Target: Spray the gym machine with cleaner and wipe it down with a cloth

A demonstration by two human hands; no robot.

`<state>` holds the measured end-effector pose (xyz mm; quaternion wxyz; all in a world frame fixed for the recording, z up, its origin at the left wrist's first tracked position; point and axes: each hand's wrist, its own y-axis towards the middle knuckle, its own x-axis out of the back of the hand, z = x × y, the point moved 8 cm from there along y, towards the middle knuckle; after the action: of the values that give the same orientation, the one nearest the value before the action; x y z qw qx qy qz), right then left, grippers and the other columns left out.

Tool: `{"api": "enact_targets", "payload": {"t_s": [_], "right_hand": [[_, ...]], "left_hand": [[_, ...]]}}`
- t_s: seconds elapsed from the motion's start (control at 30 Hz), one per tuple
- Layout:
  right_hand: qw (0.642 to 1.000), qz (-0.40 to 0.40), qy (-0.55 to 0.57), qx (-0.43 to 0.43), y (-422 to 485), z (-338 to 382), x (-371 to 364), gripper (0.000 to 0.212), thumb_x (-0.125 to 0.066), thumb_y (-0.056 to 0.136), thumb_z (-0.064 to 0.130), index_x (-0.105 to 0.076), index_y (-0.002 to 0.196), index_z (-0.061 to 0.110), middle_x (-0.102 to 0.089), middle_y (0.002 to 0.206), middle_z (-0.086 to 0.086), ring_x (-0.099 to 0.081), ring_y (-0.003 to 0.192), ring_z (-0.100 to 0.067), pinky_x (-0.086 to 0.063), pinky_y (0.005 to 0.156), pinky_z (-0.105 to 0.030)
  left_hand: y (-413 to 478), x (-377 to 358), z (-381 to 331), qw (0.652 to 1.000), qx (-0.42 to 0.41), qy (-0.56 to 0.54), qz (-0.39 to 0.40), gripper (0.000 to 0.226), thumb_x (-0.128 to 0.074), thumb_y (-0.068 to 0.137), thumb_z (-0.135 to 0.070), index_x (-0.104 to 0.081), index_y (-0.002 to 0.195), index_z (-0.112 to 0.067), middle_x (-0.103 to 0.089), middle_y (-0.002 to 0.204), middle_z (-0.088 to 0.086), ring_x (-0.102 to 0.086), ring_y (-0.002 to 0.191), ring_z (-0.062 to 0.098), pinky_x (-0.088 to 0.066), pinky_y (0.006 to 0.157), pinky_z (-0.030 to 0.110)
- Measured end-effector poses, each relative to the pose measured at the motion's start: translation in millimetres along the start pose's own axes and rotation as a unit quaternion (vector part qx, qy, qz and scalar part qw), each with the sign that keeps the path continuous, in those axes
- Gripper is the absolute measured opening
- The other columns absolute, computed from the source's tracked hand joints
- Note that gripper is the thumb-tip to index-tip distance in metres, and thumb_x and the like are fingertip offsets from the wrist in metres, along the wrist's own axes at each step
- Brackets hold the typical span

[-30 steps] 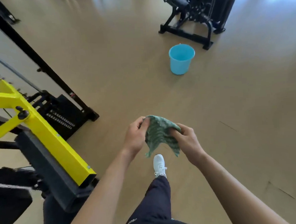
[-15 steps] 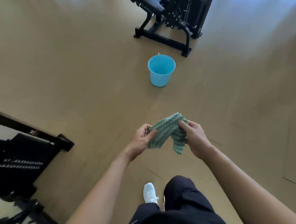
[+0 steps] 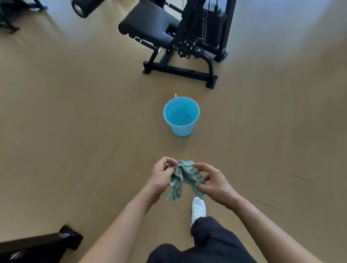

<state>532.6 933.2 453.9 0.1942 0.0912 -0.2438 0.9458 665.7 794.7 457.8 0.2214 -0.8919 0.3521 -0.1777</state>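
While my left hand (image 3: 161,177) and right hand (image 3: 215,182) both pinch the green cloth (image 3: 182,176), I should fold it flat. A smooth pad wipes evenly.

We stand on a tan floor (image 3: 66,117) with faint dark scuffs (pale bluish light washes its far right corner). Ahead we see a black weight machine (image 3: 193,38) with a padded seat (image 3: 148,25), and a light blue bucket (image 3: 181,129) near its base, not touching it.
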Motion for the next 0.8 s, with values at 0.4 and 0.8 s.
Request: {"api": "enact_targets", "payload": {"t_s": [0.4,0.8], "right_hand": [[0.983,-0.126,-0.075,-0.111,285,57,98,0.016,-0.068,0.085,0.004,-0.075,0.085,0.019,-0.072,0.081,-0.001,-0.069,0.074,-0.018,-0.063,0.075,-0.04],[0.956,-0.205,-0.014,-0.208,521,77,155,0.022,-0.066,0.083,0.001,-0.074,0.091,0.02,-0.074,0.094,-0.006,-0.074,0.088,-0.025,-0.063,0.083,-0.038]], "left_hand": [[277,53,-126,0.986,-0.003,0.132,-0.1,0.017,-0.075,0.089,-0.008,-0.069,0.105,-0.012,-0.069,0.103,0.003,-0.065,0.09,0.017,-0.059,0.081,0.033],[519,75,-185,0.987,0.051,0.151,-0.03,0.037,-0.067,0.095,-0.016,-0.06,0.131,-0.02,-0.063,0.135,0.007,-0.063,0.112,0.022,-0.054,0.097,0.034]]}}
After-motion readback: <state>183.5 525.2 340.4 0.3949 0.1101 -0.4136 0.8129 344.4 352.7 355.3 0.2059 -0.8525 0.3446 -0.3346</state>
